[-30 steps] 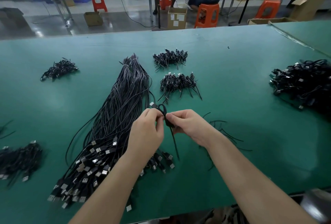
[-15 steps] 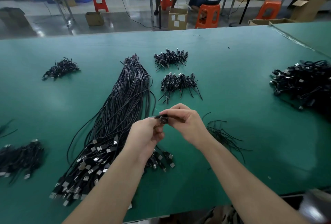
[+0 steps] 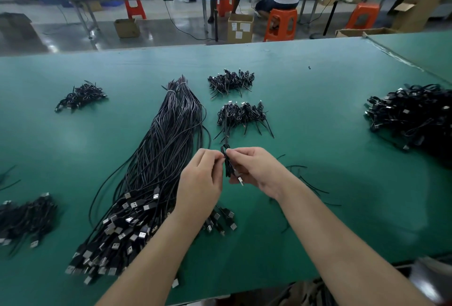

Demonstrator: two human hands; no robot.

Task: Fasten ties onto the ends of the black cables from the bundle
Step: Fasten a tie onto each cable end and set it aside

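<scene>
Hands meet above the green table [image 3: 318,115], near its middle: your left hand [image 3: 200,178] pinches one side of a folded black cable [image 3: 228,164], and your right hand [image 3: 254,171] pinches the other side near the top, with the rest of the coil tucked against its palm. The cable hangs upright between your fingertips, its metal plug [image 3: 240,180] poking out at the bottom. Whether a tie is already round it cannot be told; it is too small and dark. Judgement: you are cinching or twisting the tie near the top of the coil. Keep both pinches close to the tie so the loops do not spring apart, and hold the coil over bare table, away from the bundle [image 3: 156,159] just to your left, so no loose strand gets caught in. Spare ties [image 3: 303,178] lie just right of your right wrist. Once snug, the coil probably belongs with the done piles [image 3: 241,116] just beyond your hands.
</scene>
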